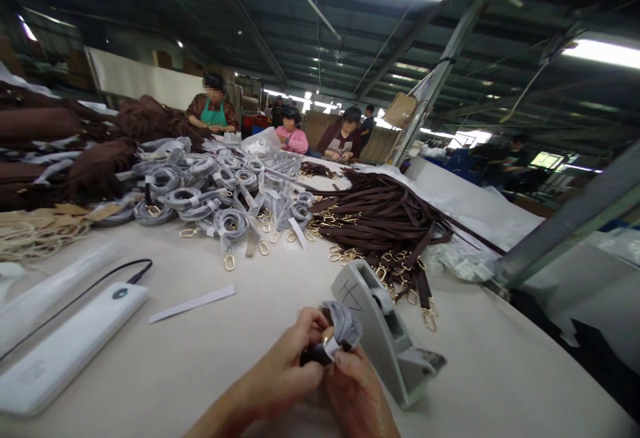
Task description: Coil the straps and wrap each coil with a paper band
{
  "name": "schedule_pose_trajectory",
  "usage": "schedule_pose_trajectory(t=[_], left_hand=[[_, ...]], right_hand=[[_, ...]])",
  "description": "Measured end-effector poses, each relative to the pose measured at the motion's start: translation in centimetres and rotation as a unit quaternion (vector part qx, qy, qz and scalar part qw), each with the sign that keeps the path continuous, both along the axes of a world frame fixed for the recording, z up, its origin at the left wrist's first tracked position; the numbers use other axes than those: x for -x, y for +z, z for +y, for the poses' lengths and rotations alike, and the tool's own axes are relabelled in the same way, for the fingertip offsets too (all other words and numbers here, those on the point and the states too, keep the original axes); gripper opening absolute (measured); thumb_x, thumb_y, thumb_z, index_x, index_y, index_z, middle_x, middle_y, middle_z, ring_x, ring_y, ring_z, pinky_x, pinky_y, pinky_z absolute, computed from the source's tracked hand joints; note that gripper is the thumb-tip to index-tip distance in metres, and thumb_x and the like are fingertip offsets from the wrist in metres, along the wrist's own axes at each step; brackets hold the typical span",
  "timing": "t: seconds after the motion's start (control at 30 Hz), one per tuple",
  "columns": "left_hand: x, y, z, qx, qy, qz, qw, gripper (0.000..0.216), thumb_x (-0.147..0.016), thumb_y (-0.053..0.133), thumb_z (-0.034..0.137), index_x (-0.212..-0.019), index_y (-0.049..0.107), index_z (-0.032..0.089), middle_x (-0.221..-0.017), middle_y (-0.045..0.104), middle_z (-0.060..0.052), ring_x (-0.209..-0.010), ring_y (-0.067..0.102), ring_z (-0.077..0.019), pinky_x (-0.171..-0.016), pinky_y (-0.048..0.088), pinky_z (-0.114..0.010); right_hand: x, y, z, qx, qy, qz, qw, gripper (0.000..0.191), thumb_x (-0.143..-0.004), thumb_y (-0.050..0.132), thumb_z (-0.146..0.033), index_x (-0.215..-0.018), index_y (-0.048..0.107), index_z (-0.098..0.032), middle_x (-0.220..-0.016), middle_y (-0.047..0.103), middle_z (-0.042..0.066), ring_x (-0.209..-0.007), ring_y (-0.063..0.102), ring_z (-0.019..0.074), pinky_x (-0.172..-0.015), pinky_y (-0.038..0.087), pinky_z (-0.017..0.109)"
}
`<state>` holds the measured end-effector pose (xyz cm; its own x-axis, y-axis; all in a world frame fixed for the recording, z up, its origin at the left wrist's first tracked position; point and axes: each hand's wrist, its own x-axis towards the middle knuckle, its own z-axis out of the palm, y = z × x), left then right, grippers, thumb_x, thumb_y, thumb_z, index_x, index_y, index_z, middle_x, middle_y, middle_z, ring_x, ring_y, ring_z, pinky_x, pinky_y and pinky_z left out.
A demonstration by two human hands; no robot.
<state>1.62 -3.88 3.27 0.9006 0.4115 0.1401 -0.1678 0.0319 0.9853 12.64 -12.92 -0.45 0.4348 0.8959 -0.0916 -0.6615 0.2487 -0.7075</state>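
A coiled strap [346,323], dark brown and covered in clear plastic, is held between my two hands just above the table. My left hand [295,351] grips its left side, thumb and fingers closed round it. From below and to the right, my right hand [359,385] pinches it where a white paper band [331,347] crosses the coil. Right beside my right hand stands a grey tape dispenser [385,338] with dark marks on its side. Farther left lies a loose white paper strip [193,303].
Wrapped strap coils [233,221] are heaped at centre left. Brown straps [380,215] with gold clasps lie behind the dispenser. A white power bank [75,345] with a black cable lies at front left. A metal post [570,215] rises at right. People [345,138] sit across the table.
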Motion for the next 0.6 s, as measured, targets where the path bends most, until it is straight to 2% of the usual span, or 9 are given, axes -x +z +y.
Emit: schedule_pose_trajectory(t=[0.1,0.17,0.27,0.4,0.5,0.6], left_hand=[[-0.1,-0.1,0.3,0.055,0.028,0.03,0.998,0.013,-0.088,0.049,0.028,-0.097,0.051,0.019,-0.084,0.056,0.001,-0.08,0.052,-0.0158,-0.074,0.039,-0.027],[-0.1,0.0,0.0,0.038,0.084,0.046,0.995,0.02,-0.093,0.043,0.039,-0.092,0.05,0.02,-0.081,0.054,0.002,-0.076,0.05,-0.0152,-0.071,0.04,-0.027],[0.1,0.3,-0.9,-0.045,0.137,0.032,0.989,0.026,-0.095,0.04,0.045,-0.091,0.05,0.021,-0.088,0.059,-0.001,-0.083,0.054,-0.0183,-0.077,0.043,-0.029],[0.3,0.8,-1.7,-0.177,0.217,0.046,0.959,0.016,-0.092,0.047,0.033,-0.087,0.057,0.021,-0.098,0.065,-0.007,-0.098,0.057,-0.0246,-0.096,0.039,-0.041],[0.0,0.8,-1.6,-0.256,0.28,0.054,0.924,0.011,-0.087,0.052,0.024,-0.082,0.062,0.022,-0.092,0.068,-0.005,-0.095,0.061,-0.0251,-0.11,0.026,-0.051],[-0.2,0.7,-1.4,-0.313,0.305,0.067,0.897,0.01,-0.084,0.058,0.02,-0.079,0.067,0.022,-0.085,0.072,-0.004,-0.088,0.064,-0.0248,-0.11,0.024,-0.055]], right_hand=[[0.0,0.1,0.1,-0.006,-0.005,-0.015,1.0,0.032,-0.06,0.082,-0.029,-0.091,0.076,-0.024,-0.086,0.074,0.005,-0.092,0.066,0.0279,-0.091,0.05,0.041],[-0.1,0.2,0.1,-0.011,-0.005,-0.023,1.0,0.026,-0.062,0.083,-0.03,-0.086,0.076,-0.024,-0.088,0.074,0.005,-0.095,0.065,0.0276,-0.095,0.049,0.041],[-0.2,0.5,0.3,-0.025,-0.024,-0.023,0.999,0.019,-0.066,0.081,-0.029,-0.084,0.077,-0.024,-0.093,0.074,0.004,-0.1,0.063,0.0262,-0.1,0.045,0.04],[-0.3,1.0,0.4,-0.019,-0.036,-0.035,0.999,0.019,-0.064,0.084,-0.028,-0.082,0.078,-0.024,-0.093,0.074,0.003,-0.097,0.063,0.0241,-0.097,0.046,0.036],[-0.2,1.1,0.3,-0.012,-0.033,-0.041,0.999,0.021,-0.061,0.086,-0.03,-0.08,0.079,-0.024,-0.093,0.074,0.003,-0.097,0.063,0.0235,-0.096,0.046,0.035],[-0.2,0.9,0.3,0.003,-0.034,-0.046,0.998,0.024,-0.061,0.087,-0.031,-0.082,0.079,-0.023,-0.093,0.075,0.004,-0.098,0.063,0.0237,-0.098,0.046,0.035]])
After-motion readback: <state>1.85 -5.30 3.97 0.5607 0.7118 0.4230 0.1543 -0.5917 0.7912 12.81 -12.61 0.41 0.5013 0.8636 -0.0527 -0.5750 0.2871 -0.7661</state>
